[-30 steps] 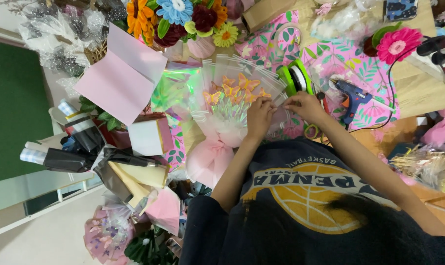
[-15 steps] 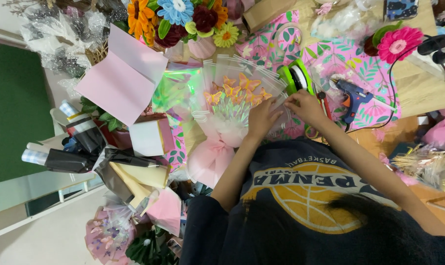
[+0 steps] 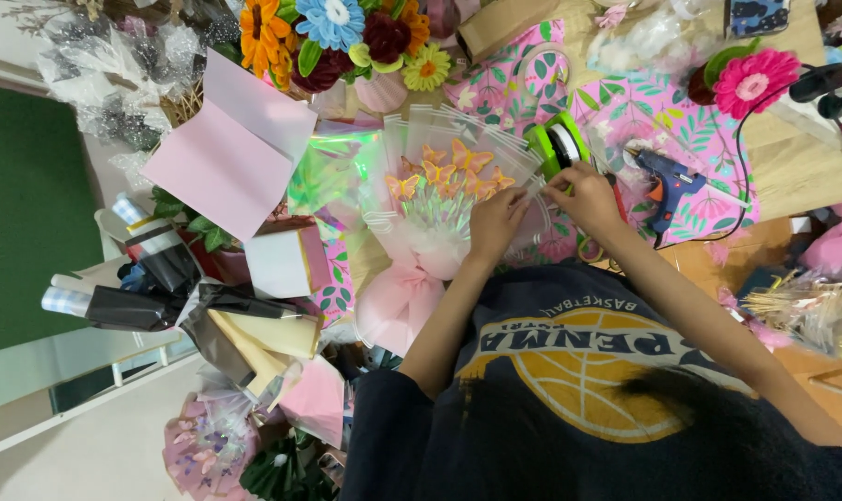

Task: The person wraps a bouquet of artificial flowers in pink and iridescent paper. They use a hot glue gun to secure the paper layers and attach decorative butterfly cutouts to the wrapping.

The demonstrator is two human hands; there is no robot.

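Both hands meet at the clear wrapping of the butterfly bouquet [image 3: 439,199] on the cluttered table: left hand [image 3: 495,223] presses it, right hand [image 3: 583,190] pinches its edge beside the green tape dispenser [image 3: 555,144]

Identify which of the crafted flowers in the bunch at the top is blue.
The blue flower with a white centre, sitting between the orange flower and the dark red flower. The small yellow daisy lies lower right of them.
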